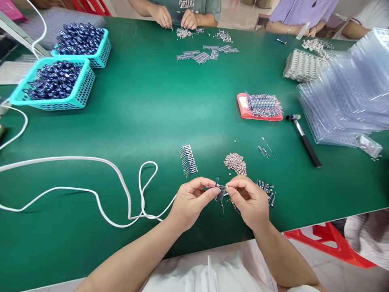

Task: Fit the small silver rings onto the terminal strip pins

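Observation:
My left hand [191, 200] and my right hand [247, 200] meet just above the green table [146, 105] near its front edge. Both pinch a small strip of blue wired components [220, 192] between thumb and fingers, the left on its left end, the right on its right end. Just beyond the hands lie a finished strip of the same parts [188, 160], a small heap of tiny pale rings [235, 162] and a few loose components [267, 190] to the right.
A white cable [100, 194] loops across the near left. Two turquoise baskets [77, 95] of blue parts stand far left. A red pad with parts [259, 106], a small hammer [304, 140] and stacked clear trays [349, 93] lie right. Other people's hands [174, 19] work at the far edge.

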`<act>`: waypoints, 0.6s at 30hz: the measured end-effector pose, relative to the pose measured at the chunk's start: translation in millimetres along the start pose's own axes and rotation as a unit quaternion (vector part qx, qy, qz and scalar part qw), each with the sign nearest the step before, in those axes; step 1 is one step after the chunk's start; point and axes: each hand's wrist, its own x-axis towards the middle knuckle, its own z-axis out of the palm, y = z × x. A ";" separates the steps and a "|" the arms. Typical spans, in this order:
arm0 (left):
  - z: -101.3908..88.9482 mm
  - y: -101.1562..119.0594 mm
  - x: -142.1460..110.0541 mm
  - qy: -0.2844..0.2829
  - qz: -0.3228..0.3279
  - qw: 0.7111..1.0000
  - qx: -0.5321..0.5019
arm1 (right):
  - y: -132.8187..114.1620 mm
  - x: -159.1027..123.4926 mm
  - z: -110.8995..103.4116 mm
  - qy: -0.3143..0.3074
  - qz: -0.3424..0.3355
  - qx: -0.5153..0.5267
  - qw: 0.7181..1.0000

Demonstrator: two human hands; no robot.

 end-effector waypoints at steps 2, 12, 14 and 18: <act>0.3 0.6 0.0 -0.002 -0.002 1.000 -0.004 | 0.0 0.3 0.0 -0.002 0.005 0.002 1.000; 1.1 -2.7 -2.8 0.007 0.033 0.999 0.023 | -0.7 2.0 -3.3 -0.033 0.030 0.020 0.999; -0.4 -3.2 -3.2 -0.009 0.058 0.997 0.045 | -1.0 2.2 -3.6 -0.033 0.028 0.020 0.999; -3.1 -2.4 -3.3 -0.021 0.109 0.988 0.110 | -2.2 3.0 -3.6 -0.039 0.028 0.016 0.999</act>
